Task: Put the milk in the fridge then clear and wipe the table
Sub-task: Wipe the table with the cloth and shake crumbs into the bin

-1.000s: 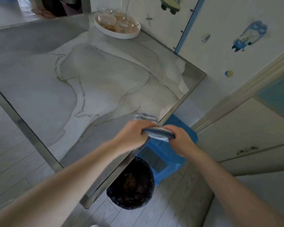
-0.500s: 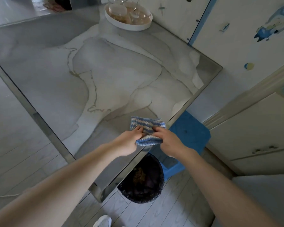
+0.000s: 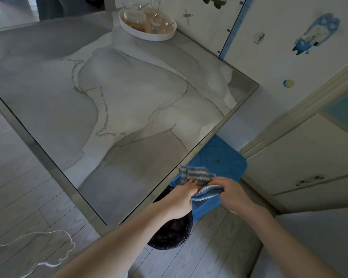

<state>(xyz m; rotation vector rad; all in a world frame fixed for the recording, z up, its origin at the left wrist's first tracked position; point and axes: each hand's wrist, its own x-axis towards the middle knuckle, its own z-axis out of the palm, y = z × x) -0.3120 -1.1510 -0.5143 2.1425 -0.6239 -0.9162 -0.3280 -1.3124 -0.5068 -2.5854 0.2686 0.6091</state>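
A blue-and-white striped knitted cloth (image 3: 197, 176) is bunched between both hands, just off the near right edge of the marble-patterned table (image 3: 129, 109). My left hand (image 3: 179, 197) grips its left side and my right hand (image 3: 232, 194) grips its right side, the cloth folded over between them. Both hands hover above a dark-lined waste bin (image 3: 171, 233) on the floor. No milk is in view.
A white round tray (image 3: 149, 34) with glass jars and cups stands at the table's far corner by the wall. A blue plastic stool (image 3: 217, 157) sits beside the table under my hands. Cream cabinet doors (image 3: 309, 157) stand to the right; grey plank floor lies all around.
The cloth has come off the table top, carried past the near right edge over the bin and stool. Both hands still hold it. The view has swung slightly.
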